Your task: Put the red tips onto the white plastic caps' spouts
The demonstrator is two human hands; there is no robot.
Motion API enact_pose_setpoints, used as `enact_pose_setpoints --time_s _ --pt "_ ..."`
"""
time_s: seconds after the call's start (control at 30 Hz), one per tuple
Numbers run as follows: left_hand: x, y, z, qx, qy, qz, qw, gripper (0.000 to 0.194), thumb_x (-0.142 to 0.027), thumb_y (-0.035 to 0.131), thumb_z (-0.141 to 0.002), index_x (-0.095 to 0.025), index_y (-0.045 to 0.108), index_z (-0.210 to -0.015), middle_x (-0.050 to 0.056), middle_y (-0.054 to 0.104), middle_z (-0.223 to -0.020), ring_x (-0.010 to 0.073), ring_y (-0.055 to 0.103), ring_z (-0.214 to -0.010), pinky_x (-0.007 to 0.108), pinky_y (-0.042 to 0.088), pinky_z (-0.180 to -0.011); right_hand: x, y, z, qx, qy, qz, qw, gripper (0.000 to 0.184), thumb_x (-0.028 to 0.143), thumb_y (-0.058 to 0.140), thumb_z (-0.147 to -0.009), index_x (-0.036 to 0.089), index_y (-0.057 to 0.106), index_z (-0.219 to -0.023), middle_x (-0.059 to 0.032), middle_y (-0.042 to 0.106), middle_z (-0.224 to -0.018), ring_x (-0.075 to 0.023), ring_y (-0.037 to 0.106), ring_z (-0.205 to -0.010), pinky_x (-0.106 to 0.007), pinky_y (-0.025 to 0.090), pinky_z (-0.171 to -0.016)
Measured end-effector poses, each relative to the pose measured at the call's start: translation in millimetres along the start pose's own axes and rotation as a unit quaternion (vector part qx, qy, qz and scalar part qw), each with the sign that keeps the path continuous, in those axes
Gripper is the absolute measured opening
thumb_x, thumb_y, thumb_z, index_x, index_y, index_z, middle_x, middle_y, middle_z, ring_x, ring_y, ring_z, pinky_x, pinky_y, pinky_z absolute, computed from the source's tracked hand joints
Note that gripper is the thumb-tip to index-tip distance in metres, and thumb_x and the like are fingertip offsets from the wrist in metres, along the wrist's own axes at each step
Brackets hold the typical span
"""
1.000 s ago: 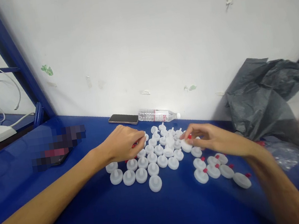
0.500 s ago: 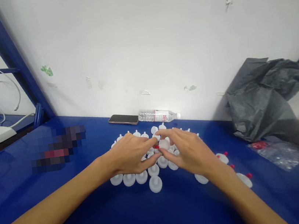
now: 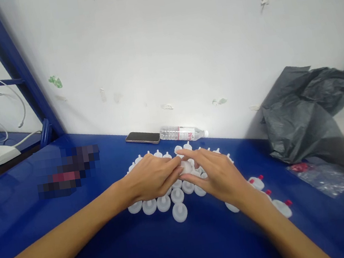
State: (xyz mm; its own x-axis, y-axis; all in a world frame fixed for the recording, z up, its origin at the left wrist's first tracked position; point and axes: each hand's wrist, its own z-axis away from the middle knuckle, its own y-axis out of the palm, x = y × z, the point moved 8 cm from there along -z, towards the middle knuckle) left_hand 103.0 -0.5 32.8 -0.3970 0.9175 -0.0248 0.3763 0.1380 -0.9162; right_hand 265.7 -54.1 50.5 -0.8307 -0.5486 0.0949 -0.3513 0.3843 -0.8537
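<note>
My right hand (image 3: 216, 172) curls its thumb and fingers round a translucent white nozzle cap (image 3: 187, 167) above the table. Closed in a pinch, my left hand (image 3: 153, 176) meets this cap at its left side. The small red tip seen there a moment earlier is now hidden by the left fingertips. Beneath and around both hands stand several white nozzle caps (image 3: 180, 212), their spouts pointing up. To the right, beside my right forearm, lie white caps with red tips (image 3: 281, 208), partly covered by the arm.
Along the wall, a phone (image 3: 143, 137) and a clear plastic bottle (image 3: 183, 133) lie on the blue table (image 3: 138, 253). A dark plastic bag (image 3: 304, 114) and a clear bag with red pieces (image 3: 321, 178) are at right. A blurred-out object (image 3: 69, 171) sits left.
My left fingers have closed further over the red tip, hiding it, and sit tighter against the white cap. My right hand keeps its hold; the other things stay put.
</note>
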Motion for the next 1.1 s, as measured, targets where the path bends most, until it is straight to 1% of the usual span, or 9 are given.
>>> enact_pose_setpoints --time_s 0.1,0.2,0.5,0.7,0.8,0.9,0.97,1.0,1.1 --pt "0.3 -0.4 -0.9 0.002 -0.007 0.028 1.0 0.031 -0.032 0.04 -0.135 -0.028 0.062 -0.113 0.0 0.081 -0.082 0.0235 0.067 -0.061 0.038 0.034 -0.061 4.9 -3.2 -0.6 -0.027 -0.042 0.029 0.998 0.034 0.04 0.085 -0.122 0.034 0.092 -0.155 -0.0092 0.1 -0.14 -0.0345 0.096 -0.117 -0.048 0.079 -0.102" --pt "2.9 -3.5 -1.4 -0.022 -0.012 0.081 0.996 0.036 -0.036 0.035 -0.135 -0.03 0.055 -0.106 -0.004 0.069 -0.073 0.0215 0.058 -0.056 0.037 0.035 -0.06 8.8 -6.9 -1.7 -0.045 -0.067 0.055 0.995 0.028 0.038 0.083 -0.124 0.031 0.095 -0.148 -0.0104 0.101 -0.138 -0.0325 0.094 -0.109 -0.048 0.076 -0.1" --pt "8.1 -12.7 -9.7 -0.079 -0.063 0.215 0.971 0.048 -0.049 0.031 -0.134 -0.032 0.041 -0.09 -0.007 0.044 -0.067 0.0197 0.041 -0.056 0.04 0.036 -0.062 13.3 -17.9 -5.7 -0.087 -0.054 0.124 0.987 0.032 0.044 0.074 -0.128 0.046 0.094 -0.153 -0.0031 0.101 -0.143 -0.0318 0.093 -0.1 -0.053 0.074 -0.099" --pt "8.9 -13.0 -11.3 -0.104 -0.12 0.306 0.939 0.057 -0.057 0.036 -0.133 -0.031 0.041 -0.083 -0.005 0.039 -0.064 0.0205 0.039 -0.06 0.04 0.038 -0.058 19.6 -20.0 -6.8 -0.108 -0.044 0.133 0.984 0.036 0.04 0.074 -0.126 0.05 0.092 -0.156 -0.0007 0.101 -0.145 -0.0297 0.091 -0.094 -0.053 0.075 -0.098" --pt "15.8 -5.8 -6.1 -0.102 -0.145 0.367 0.913 0.059 -0.063 0.04 -0.132 -0.031 0.037 -0.082 -0.005 0.035 -0.063 0.0192 0.032 -0.057 0.038 0.034 -0.054 -5.6 -29.3 -2.2 -0.105 0.021 0.114 0.988 0.036 0.042 0.069 -0.127 0.053 0.092 -0.153 -0.0013 0.102 -0.141 -0.0325 0.091 -0.099 -0.059 0.073 -0.105" --pt "32.0 -9.2 1.8 -0.126 -0.152 0.365 0.91 0.056 -0.06 0.035 -0.132 -0.033 0.029 -0.083 -0.007 0.029 -0.065 0.0179 0.028 -0.055 0.036 0.033 -0.053 -58.4 -60.5 14.4 -0.16 0.168 0.139 0.963 0.04 0.047 0.057 -0.13 0.043 0.095 -0.14 -0.0097 0.101 -0.138 -0.0394 0.093 -0.112 -0.066 0.066 -0.117" --pt "39.9 -23.5 4.9 -0.164 -0.118 0.247 0.948 0.052 -0.048 0.035 -0.13 -0.032 0.031 -0.081 -0.006 0.035 -0.064 0.0182 0.031 -0.057 0.038 0.031 -0.059 -87.7 -78.3 25.9 -0.185 0.245 0.148 0.94 0.043 0.047 0.053 -0.128 0.035 0.093 -0.141 -0.0173 0.099 -0.137 -0.0424 0.092 -0.113 -0.067 0.063 -0.12" --pt "42.2 -29.0 5.1 -0.169 -0.103 0.174 0.965 0.049 -0.043 0.038 -0.128 -0.032 0.032 -0.081 -0.005 0.038 -0.064 0.0185 0.034 -0.057 0.039 0.03 -0.063 -97.3 -81.2 28.1 -0.176 0.267 0.138 0.938 0.042 0.048 0.055 -0.126 0.033 0.091 -0.142 -0.0183 0.098 -0.125 -0.043 0.092 -0.11 -0.066 0.063 -0.12" --pt "54.1 -28.1 1.7 -0.104 -0.125 0.028 0.986 0.043 -0.029 0.05 -0.121 -0.031 0.038 -0.08 -0.003 0.051 -0.064 0.0201 0.044 -0.059 0.04 0.026 -0.067 -104.5 -75.8 24.5 -0.128 0.286 0.078 0.946 0.036 0.054 0.064 -0.119 0.033 0.09 -0.133 -0.0114 0.09 -0.092 -0.0426 0.09 -0.101 -0.062 0.065 -0.115"
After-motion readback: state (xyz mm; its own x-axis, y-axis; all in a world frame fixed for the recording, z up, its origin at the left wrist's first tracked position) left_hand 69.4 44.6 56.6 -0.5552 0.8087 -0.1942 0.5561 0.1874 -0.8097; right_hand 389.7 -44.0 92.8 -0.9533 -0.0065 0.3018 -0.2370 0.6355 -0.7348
